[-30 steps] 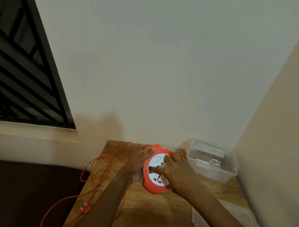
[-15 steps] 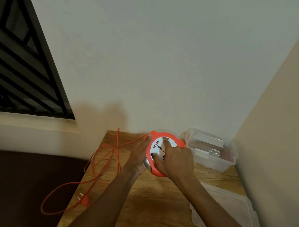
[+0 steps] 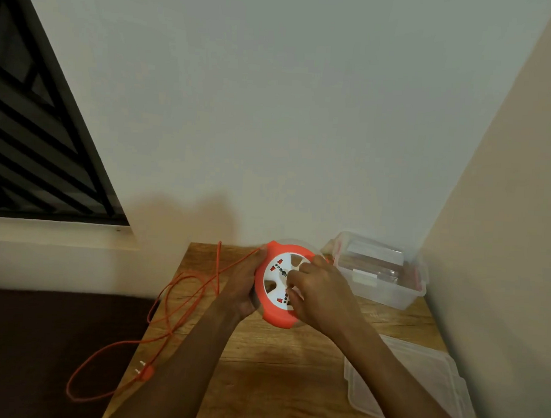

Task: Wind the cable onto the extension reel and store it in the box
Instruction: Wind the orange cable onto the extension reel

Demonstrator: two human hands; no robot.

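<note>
An orange extension reel [image 3: 274,316] with a white socket face is held upright above the wooden table [image 3: 276,382]. My left hand [image 3: 242,286] grips its left rim. My right hand [image 3: 318,293] rests on the white face, fingers hooked into it. The orange cable [image 3: 182,299] runs from the reel's top left, loops over the table's left edge and hangs down, ending in an orange plug [image 3: 145,372] at the edge. A clear plastic box [image 3: 387,292] stands open at the back right corner.
The box's clear lid [image 3: 418,382] lies flat on the table at the right front. Walls close in behind and to the right. A dark surface [image 3: 41,340] lies left of the table, below a barred window [image 3: 34,135].
The reel's white face has turned under my right hand. The loose cable loops have shifted and the plug has slid closer along the table's left edge.
</note>
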